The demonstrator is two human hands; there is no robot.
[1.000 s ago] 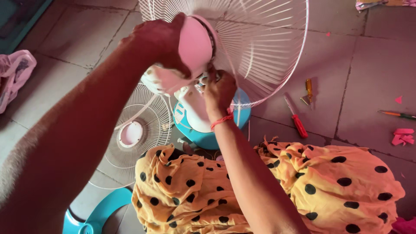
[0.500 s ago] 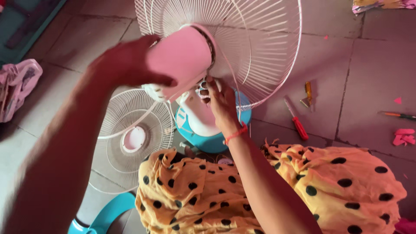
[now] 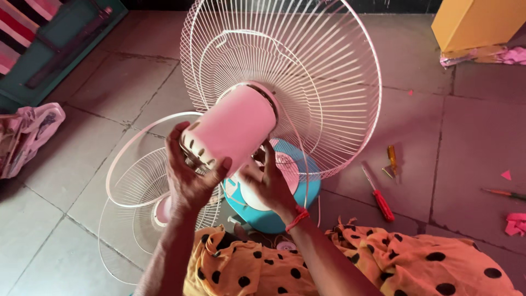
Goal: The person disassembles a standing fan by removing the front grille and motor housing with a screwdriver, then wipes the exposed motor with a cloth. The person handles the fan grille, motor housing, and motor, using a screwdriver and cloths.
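Left hand (image 3: 189, 178) wrapped around the back end of the pink motor cover (image 3: 233, 131), fingers curled over its slotted rim, thumb pressing the near side. Smooth plastic, drum-shaped, vented with short slots near the palm. Right hand (image 3: 268, 183) tucked just beneath the cover, fingers spread against its underside and the white neck below; whether anything is pinched there cannot be told. Red band (image 3: 297, 217) looped on that wrist.

Straight ahead of the grip, fixed to the far end of the cover: rear fan guard (image 3: 296, 71), a round dish of thin white wire, ribs fanning out from the hub, nothing inside it. Directly under the hands, round teal base (image 3: 274, 216) with a white top, glossy plastic. Left of the left hand, flat on the floor: front fan guard (image 3: 137, 192), same white wire, pale ring around the rim, pink cap at the centre.

Right of the right hand, well apart: red-handled screwdriver (image 3: 378, 194), and just past it a small yellow-handled tool (image 3: 391, 159). Close under both forearms, orange cloth (image 3: 383, 263) with black dots, soft and rumpled. Grey floor tiles (image 3: 82, 109), matte and scuffed. Far ahead to the right, yellow box (image 3: 476, 22), contents not visible.
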